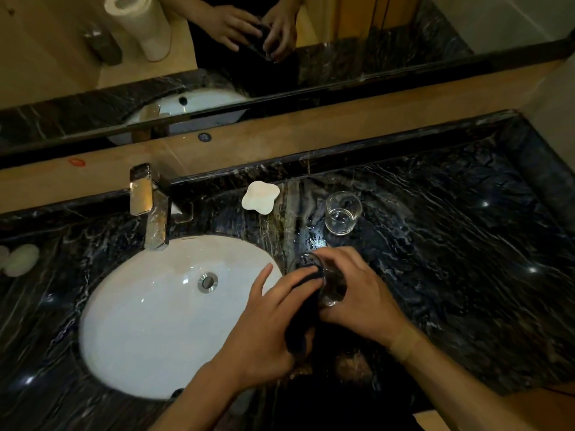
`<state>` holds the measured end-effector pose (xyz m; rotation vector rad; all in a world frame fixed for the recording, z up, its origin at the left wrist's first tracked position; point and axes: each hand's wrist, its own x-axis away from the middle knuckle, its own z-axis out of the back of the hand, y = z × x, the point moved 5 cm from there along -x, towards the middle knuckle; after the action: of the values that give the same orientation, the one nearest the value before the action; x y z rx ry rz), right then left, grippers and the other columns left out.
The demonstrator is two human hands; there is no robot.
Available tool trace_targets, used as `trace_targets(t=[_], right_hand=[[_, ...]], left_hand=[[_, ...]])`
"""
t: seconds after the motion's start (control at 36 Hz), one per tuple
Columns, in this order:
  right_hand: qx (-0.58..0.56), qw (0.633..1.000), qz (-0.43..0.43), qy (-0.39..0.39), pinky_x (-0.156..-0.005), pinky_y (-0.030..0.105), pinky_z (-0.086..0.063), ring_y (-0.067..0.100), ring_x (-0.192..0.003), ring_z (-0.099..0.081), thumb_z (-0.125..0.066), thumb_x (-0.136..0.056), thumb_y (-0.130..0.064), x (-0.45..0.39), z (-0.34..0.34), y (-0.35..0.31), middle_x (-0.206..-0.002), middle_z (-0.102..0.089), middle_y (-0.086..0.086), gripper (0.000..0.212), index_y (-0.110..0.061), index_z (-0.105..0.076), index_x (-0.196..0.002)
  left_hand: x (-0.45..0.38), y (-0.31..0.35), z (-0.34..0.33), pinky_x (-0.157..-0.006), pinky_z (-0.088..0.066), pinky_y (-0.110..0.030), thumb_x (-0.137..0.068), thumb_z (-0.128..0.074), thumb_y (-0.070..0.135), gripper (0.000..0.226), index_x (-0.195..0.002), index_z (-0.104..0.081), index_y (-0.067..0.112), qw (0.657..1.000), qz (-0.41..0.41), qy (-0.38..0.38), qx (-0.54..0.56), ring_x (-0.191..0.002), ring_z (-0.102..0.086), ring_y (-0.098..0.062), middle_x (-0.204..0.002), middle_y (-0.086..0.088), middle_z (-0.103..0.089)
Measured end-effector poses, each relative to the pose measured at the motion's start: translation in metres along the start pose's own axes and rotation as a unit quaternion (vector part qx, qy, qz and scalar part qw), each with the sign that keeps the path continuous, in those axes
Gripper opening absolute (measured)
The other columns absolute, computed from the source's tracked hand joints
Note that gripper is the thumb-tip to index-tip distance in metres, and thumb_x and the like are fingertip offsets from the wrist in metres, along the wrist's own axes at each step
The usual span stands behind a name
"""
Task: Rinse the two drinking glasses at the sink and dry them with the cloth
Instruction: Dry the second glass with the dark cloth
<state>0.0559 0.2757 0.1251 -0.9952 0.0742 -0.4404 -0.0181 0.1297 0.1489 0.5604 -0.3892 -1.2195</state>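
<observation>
My right hand [357,293] grips a clear drinking glass [331,293] tilted on its side over the dark marble counter, just right of the white oval sink [140,321]. My left hand [267,325] holds a dark cloth [303,318] and pushes part of it into the glass's mouth. The second glass [342,213] stands upright and alone on the wet counter behind my hands. The chrome tap [152,206] above the basin runs no water that I can see.
A white clover-shaped dish [260,197] lies on the counter [451,244] behind the sink. White soap-like pieces [18,259] sit at the far left. A wall mirror [280,42] above the ledge reflects my hands and a paper roll.
</observation>
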Motion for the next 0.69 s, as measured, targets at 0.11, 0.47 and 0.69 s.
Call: trace_targets(t=[0.11,0.47,0.69], right_hand=[[-0.025,0.998,0.032,-0.046,-0.094,0.027,-0.05,0.002,-0.11,-0.058,-0.077,-0.051,-0.035,-0.006,0.006,-0.008,-0.122,-0.054,-0.018,0.084,-0.037,-0.055,-0.132],[-0.323,0.944,-0.04,-0.046,-0.089,0.024,-0.053,0.014,-0.104,-0.069,-0.094,-0.049,-0.006,-0.023,0.01,-0.011,-0.114,-0.072,0.003,0.074,-0.023,-0.059,-0.112],[-0.44,0.887,-0.136,0.025,-0.081,0.031,-0.055,0.018,-0.098,-0.071,-0.085,-0.062,-0.043,-0.012,-0.019,0.004,-0.107,-0.075,0.003,0.046,-0.031,-0.072,-0.105]], left_hand=[[-0.01,-0.003,0.005,-0.124,-0.003,-0.04,-0.077,-0.075,0.033,0.074,-0.142,-0.041,0.028,0.998,-0.032,-0.047,-0.024,-0.14,-0.034,-0.003,-0.146,0.007,-0.049],[-0.027,-0.013,0.023,-0.071,-0.046,-0.005,-0.073,-0.069,0.046,0.034,-0.103,-0.059,0.059,0.969,0.17,0.036,0.176,-0.09,-0.063,0.012,-0.098,0.033,-0.067],[-0.025,-0.01,0.017,-0.102,-0.045,-0.037,-0.075,-0.078,0.043,0.036,-0.107,-0.063,0.045,0.965,0.188,0.08,0.165,-0.099,-0.06,0.003,-0.1,0.029,-0.063]])
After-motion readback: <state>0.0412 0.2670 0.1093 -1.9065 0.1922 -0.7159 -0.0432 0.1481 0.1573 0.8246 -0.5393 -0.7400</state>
